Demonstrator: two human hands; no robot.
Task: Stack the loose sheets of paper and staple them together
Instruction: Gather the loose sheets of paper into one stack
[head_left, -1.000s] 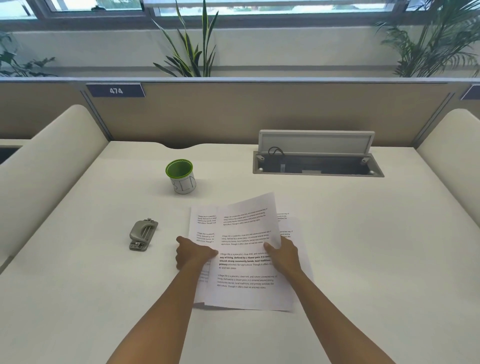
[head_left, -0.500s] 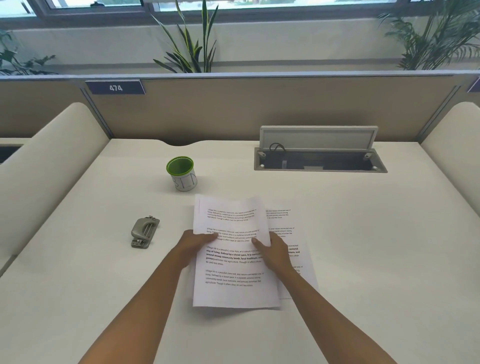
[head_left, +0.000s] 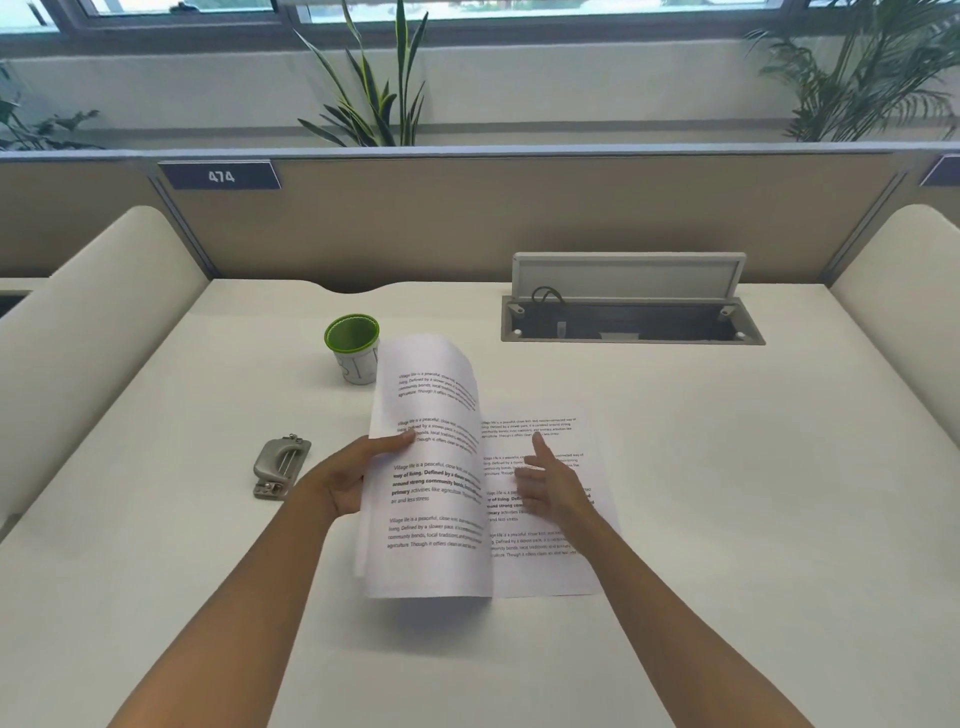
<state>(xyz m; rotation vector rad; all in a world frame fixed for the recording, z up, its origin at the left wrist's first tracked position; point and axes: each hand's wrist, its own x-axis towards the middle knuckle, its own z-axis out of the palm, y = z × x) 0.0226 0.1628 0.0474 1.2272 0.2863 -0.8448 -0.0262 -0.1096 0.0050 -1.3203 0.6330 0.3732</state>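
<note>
The left hand (head_left: 345, 475) has its grip closed on the left long edge of a lifted white sheet of printed paper (head_left: 431, 467), thumb on the printed face and the fingers hidden behind it; more than one sheet may be pinched there, but the edges are too close to tell. That sheet stands raised off the cream tabletop (head_left: 753, 467), curling over at its far end, its long axis running away from the person. The right hand (head_left: 545, 486) is released, fingers spread and index extended, hovering over or just touching a second white printed sheet lying flat (head_left: 545, 571), which sits just to the right of the lifted one and runs parallel to it. So the flat sheet lies rightward and below the left grip, and the right hand is the nearer one to it; I judge the lifted paper must come across and down onto it to form the stack. A grey metal stapler (head_left: 280, 465) rests to the left, near the left wrist, untouched. Half a second ago both hands pressed the paper flat on the tabletop; now the left has raised it and the right has let go.
</note>
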